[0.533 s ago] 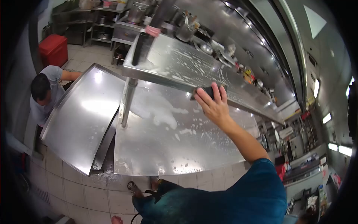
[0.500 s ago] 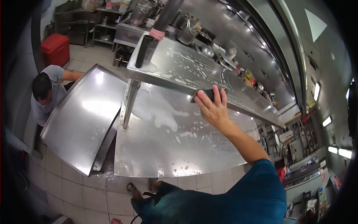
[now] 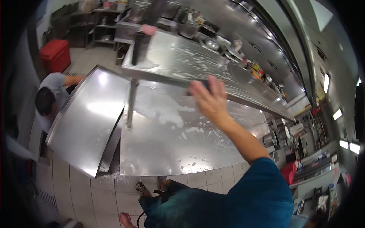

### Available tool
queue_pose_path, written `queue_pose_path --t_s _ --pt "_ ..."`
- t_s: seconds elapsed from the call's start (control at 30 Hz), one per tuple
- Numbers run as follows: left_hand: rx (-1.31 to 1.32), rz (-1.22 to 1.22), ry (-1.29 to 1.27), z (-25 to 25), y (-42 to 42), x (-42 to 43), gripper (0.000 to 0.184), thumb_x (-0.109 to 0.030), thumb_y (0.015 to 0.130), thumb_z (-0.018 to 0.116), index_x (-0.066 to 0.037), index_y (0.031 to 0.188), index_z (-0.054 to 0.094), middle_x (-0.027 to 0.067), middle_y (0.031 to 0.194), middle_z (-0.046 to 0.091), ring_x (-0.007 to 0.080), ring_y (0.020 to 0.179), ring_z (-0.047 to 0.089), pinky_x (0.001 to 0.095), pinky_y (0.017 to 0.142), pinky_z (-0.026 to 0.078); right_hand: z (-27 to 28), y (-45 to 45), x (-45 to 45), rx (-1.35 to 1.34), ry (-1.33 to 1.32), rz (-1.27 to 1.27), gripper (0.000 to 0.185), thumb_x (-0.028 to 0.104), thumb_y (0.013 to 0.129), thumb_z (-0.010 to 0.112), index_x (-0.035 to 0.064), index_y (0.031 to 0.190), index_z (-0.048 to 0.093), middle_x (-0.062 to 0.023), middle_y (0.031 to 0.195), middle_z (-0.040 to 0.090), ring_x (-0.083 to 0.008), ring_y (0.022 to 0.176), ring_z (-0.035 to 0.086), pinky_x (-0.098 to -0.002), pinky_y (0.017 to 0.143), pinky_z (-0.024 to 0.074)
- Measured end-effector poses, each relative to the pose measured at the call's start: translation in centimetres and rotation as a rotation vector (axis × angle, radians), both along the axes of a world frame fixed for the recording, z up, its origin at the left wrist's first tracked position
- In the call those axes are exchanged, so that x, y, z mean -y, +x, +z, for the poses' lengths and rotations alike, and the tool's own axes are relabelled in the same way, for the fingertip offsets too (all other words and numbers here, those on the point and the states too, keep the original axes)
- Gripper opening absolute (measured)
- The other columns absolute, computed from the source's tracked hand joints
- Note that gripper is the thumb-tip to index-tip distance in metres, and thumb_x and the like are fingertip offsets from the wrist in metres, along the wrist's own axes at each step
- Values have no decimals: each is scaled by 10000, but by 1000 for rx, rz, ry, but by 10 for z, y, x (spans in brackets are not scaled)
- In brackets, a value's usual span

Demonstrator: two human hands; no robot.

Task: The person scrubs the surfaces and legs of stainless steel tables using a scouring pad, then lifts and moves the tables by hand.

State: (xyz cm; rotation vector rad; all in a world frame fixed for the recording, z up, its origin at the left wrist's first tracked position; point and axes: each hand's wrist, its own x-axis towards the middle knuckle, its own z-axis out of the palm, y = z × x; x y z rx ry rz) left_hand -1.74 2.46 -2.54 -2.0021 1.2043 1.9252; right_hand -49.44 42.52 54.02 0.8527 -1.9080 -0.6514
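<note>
My right hand [image 3: 211, 99] presses a dark pad [image 3: 206, 84] against the front edge of the raised steel shelf [image 3: 167, 51], its fingers stretched over the pad and slightly blurred. Foam streaks lie on that shelf. Below it is a wide steel tabletop [image 3: 163, 148] with white suds [image 3: 161, 112] and water drops. Low at the bottom edge hangs my left hand [image 3: 124, 219], fingers loosely bent, with no object visible in it.
Another person [image 3: 51, 95] stands at the left beside a separate tilted steel panel [image 3: 89, 121]. A red bin [image 3: 55, 56] is behind them. A post [image 3: 132, 102] supports the shelf. Pots [image 3: 189, 27] and utensils line the back counter; wet tiles [image 3: 102, 193] lie below.
The view has shifted slightly. My right hand with the pad has moved a little left and up along the shelf edge. More of my left hand shows at the bottom.
</note>
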Motion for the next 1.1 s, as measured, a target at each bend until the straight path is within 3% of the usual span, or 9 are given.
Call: queue_pose_path --t_s 0.17,0.2,0.37,0.53,0.77,0.9,0.97,1.0,1.1 --pt "-131 -112 189 1 36 7 49 -138 808 489 -109 828 523 38 592 485 167 442 467 294 371 266 -11 1 14 -86 -14 -36 548 129 784 614 189 1326 567 0 1528 354 -403 1429 210 -539 1151 112" --pt "131 -142 73 9 36 -1 29 -100 803 476 -100 780 493 39 559 446 163 416 430 303 363 247 -10 -8 40 -75 16 -52 543 105 776 607 175 1314 575 -16 1522 358 -418 1429 198 -558 1140 110" --pt "100 -288 25 11 10 12 58 -136 840 476 -100 796 489 37 566 449 168 436 446 307 377 263 -21 -32 166 -90 -123 55 638 142 823 544 223 1446 432 25 1600 180 -355 1456 139 -532 1169 23" --pt "22 -181 -65 39 -21 19 58 -183 838 517 -136 866 499 9 630 497 159 513 506 293 413 291 -18 -26 87 -134 30 -12 707 90 825 558 253 1480 350 32 1601 164 -351 1467 122 -511 1189 -17" --pt "-10 44 366 14 69 20 35 -132 819 519 -101 824 533 38 621 506 175 507 514 306 399 330 -10 9 10 -75 -170 -21 479 127 847 571 225 1315 592 50 1475 443 -332 1401 317 -476 1156 119" --pt "107 -489 -149 -6 70 7 62 -84 809 512 -48 761 531 58 571 477 183 467 484 327 365 330 1 -9 111 101 -183 96 462 171 867 555 162 1329 572 22 1531 331 -341 1378 312 -516 1081 255" --pt "-20 -304 -44 -8 34 5 85 -56 804 517 -8 735 524 77 540 471 197 464 488 358 362 360 3 -19 152 188 -237 256 470 199 868 562 105 1328 550 -29 1518 331 -343 1360 323 -532 1030 317" --pt "-48 -251 -8 -5 23 4 71 -46 793 517 -13 730 514 78 537 472 200 456 488 346 357 362 0 -18 160 114 -249 198 508 281 836 605 188 1333 560 23 1536 324 -312 1412 264 -507 1093 232" --pt "-116 -196 -9 -10 0 5 52 -47 784 526 -32 736 516 72 541 473 204 467 494 346 368 385 11 0 106 341 -222 145 577 389 834 626 220 1376 520 15 1553 303 -296 1411 272 -483 1100 241"
